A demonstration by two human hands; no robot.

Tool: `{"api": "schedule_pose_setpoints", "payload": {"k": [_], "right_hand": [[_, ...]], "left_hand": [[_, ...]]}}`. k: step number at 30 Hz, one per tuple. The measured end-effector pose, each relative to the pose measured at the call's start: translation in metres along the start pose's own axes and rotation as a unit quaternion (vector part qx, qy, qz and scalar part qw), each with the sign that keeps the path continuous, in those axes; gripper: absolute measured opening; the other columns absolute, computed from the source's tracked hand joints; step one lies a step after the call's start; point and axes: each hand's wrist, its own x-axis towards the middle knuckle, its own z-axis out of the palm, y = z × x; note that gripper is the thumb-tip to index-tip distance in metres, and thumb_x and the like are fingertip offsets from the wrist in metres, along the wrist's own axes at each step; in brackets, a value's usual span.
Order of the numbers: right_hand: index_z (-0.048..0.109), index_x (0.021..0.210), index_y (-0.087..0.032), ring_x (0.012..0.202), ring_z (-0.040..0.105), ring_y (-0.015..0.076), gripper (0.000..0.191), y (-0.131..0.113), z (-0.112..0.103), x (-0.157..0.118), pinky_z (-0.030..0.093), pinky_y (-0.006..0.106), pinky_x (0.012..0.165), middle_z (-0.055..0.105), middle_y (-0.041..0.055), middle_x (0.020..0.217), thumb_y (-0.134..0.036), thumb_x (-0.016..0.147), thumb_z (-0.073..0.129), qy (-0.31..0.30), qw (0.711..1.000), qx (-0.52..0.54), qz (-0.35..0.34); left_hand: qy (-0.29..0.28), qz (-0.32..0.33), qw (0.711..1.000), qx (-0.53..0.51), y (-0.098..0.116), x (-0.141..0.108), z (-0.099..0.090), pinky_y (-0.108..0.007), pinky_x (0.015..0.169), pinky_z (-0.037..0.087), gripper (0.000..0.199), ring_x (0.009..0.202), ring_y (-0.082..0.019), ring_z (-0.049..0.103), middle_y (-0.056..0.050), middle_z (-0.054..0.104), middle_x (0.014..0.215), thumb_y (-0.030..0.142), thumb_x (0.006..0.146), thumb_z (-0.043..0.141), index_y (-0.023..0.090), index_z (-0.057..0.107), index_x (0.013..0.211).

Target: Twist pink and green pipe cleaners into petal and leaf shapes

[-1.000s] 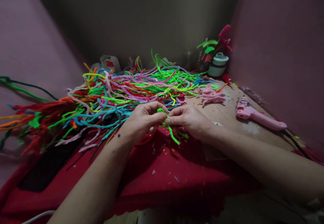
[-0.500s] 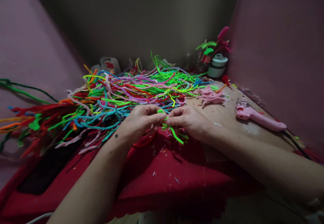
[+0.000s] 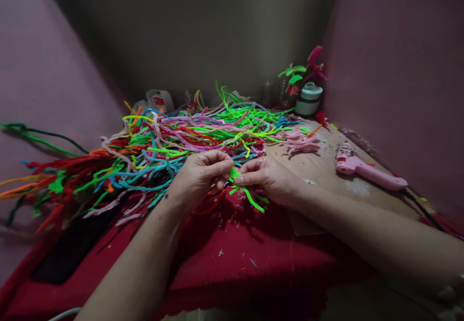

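Note:
A bright green pipe cleaner (image 3: pixel 253 200) is pinched between both hands at the middle of the view. My left hand (image 3: pixel 206 168) grips its upper left part between thumb and forefinger. My right hand (image 3: pixel 266 176) pinches it just to the right, the fingertips close to those of the left. One green end hangs down below my right hand. The part between the fingers looks bunched or folded; its exact shape is partly hidden. Right behind my hands lies a big heap of coloured pipe cleaners (image 3: pixel 188 132).
A pink hot glue gun (image 3: pixel 373 173) lies on a brown board (image 3: pixel 297 166) at the right. Pink fuzzy petals (image 3: pixel 300 141), a pale lidded jar (image 3: pixel 309 99) and a fuzzy flower (image 3: pixel 316 62) stand behind. A black phone-like slab (image 3: pixel 68 253) rests on the red cloth (image 3: pixel 232 263).
My fingers have shifted slightly on the green pipe cleaner, and more of its bunched part shows between them. The whole view has tilted a little; both hands keep hold.

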Motion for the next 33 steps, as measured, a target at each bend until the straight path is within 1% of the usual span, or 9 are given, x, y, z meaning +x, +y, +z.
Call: {"api": "schedule_pose_setpoints", "payload": {"k": [5,9,11,15,18,24,29,31,33], "right_hand": [[0.053,0.056,-0.014,0.033,0.039,0.0044,0.023,-0.004,0.002,-0.003,0.029,0.018,0.034,0.049,-0.0052,0.041,-0.026,0.068,0.068,-0.015,1.000,-0.017,-0.009],[0.049,0.051,-0.015,0.030,0.036,0.0045,0.026,-0.005,0.005,-0.004,0.027,0.018,0.033,0.047,-0.0056,0.036,-0.026,0.066,0.068,0.013,1.000,-0.020,0.001],[0.050,0.052,-0.015,0.029,0.036,0.0046,0.023,-0.004,0.007,-0.003,0.027,0.018,0.033,0.046,-0.0059,0.036,-0.024,0.065,0.066,0.033,0.999,-0.016,-0.002],[0.053,0.055,-0.015,0.030,0.039,0.0046,0.018,-0.003,0.008,-0.004,0.026,0.018,0.033,0.048,-0.0063,0.037,-0.024,0.064,0.066,0.062,0.998,-0.014,-0.016],[0.052,0.053,-0.015,0.030,0.039,0.0043,0.020,-0.003,0.008,-0.003,0.026,0.018,0.034,0.048,-0.0060,0.037,-0.025,0.063,0.066,0.079,0.996,-0.024,-0.022],[0.048,0.052,-0.016,0.030,0.038,0.0051,0.022,0.005,0.005,-0.002,0.023,0.018,0.033,0.045,-0.0070,0.036,-0.024,0.063,0.066,0.098,0.995,-0.016,-0.015],[0.051,0.058,-0.016,0.030,0.039,0.0061,0.019,0.011,0.002,-0.001,0.024,0.018,0.032,0.047,-0.0065,0.038,-0.027,0.066,0.065,0.099,0.995,-0.023,-0.016],[0.051,0.057,-0.016,0.030,0.039,0.0061,0.019,0.012,0.001,-0.001,0.025,0.018,0.033,0.046,-0.0066,0.037,-0.026,0.065,0.065,0.103,0.994,-0.015,-0.015],[0.050,0.056,-0.016,0.031,0.039,0.0058,0.018,0.013,0.000,0.000,0.026,0.018,0.033,0.046,-0.0066,0.038,-0.024,0.064,0.065,0.102,0.995,0.000,-0.018]], "left_hand": [[0.051,0.003,0.997,0.055,-0.001,-0.003,0.010,-0.015,0.033,0.020,0.022,0.032,-0.003,0.031,0.007,0.044,0.041,0.034,0.072,0.064,0.017,0.051,0.067],[0.150,0.095,0.966,0.186,-0.003,-0.003,0.018,-0.016,0.037,0.023,0.019,0.038,-0.003,0.031,0.007,0.041,0.044,0.030,0.071,0.063,0.015,0.054,0.064],[0.138,0.098,0.968,0.184,-0.003,-0.003,0.017,-0.016,0.038,0.023,0.021,0.039,-0.004,0.032,0.007,0.041,0.045,0.032,0.072,0.062,0.015,0.054,0.063],[0.043,0.029,0.994,0.097,-0.001,-0.002,0.010,-0.018,0.037,0.020,0.029,0.036,-0.004,0.028,0.007,0.039,0.044,0.042,0.074,0.060,0.016,0.053,0.064],[0.051,0.013,0.992,0.111,-0.001,-0.003,0.012,-0.019,0.038,0.018,0.026,0.037,-0.004,0.027,0.008,0.037,0.043,0.039,0.070,0.064,0.015,0.057,0.066],[0.166,0.193,0.919,0.300,-0.007,-0.005,0.022,-0.021,0.054,0.034,0.019,0.057,-0.009,0.044,0.001,0.053,0.058,0.030,0.073,0.059,0.015,0.061,0.061],[0.091,0.117,0.956,0.253,-0.010,-0.003,0.020,-0.021,0.050,0.032,0.021,0.050,-0.009,0.039,0.004,0.048,0.053,0.033,0.073,0.059,0.014,0.062,0.065],[0.102,0.159,0.939,0.288,-0.013,-0.003,0.021,-0.022,0.054,0.035,0.019,0.054,-0.010,0.044,0.002,0.052,0.057,0.030,0.074,0.058,0.015,0.061,0.064],[0.125,0.239,0.892,0.362,-0.016,-0.003,0.023,-0.024,0.061,0.037,0.017,0.062,-0.012,0.048,-0.001,0.055,0.063,0.026,0.077,0.055,0.016,0.062,0.065]]}}
